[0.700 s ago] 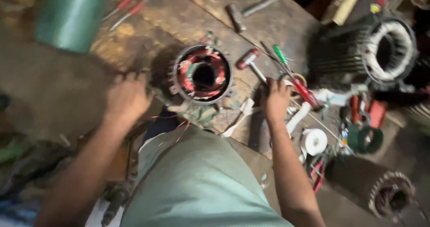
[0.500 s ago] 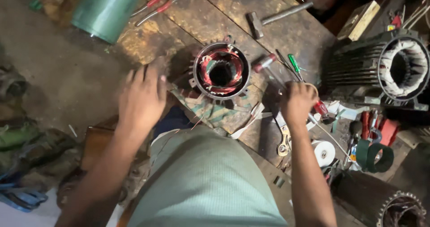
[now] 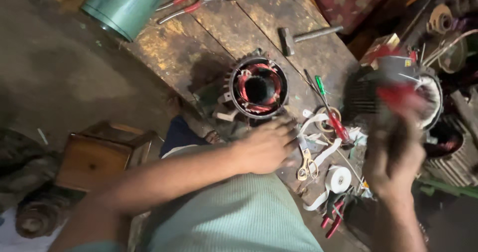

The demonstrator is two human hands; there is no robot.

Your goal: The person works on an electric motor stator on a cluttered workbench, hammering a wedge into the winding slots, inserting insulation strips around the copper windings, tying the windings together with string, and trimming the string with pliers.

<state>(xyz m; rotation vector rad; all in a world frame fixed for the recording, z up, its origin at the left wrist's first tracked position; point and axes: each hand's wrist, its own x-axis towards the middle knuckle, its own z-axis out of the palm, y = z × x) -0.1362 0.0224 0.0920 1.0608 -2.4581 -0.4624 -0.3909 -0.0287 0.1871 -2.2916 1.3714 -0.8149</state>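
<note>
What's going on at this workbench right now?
A person sits at a worn wooden bench with a motor stator, its copper windings showing, standing in front of them. The left hand rests on the bench just below the stator, next to a pair of yellow-handled scissors. The right hand is raised and holds a red-handled tool, too blurred to identify. A hammer, screwdrivers, a roll of white tape and a second, finned motor housing lie around.

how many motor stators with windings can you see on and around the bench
2: one with copper-red windings on the wooden bench above the left hand; a larger finned one right, behind the blurred right hand. More may hide at far right.
</note>
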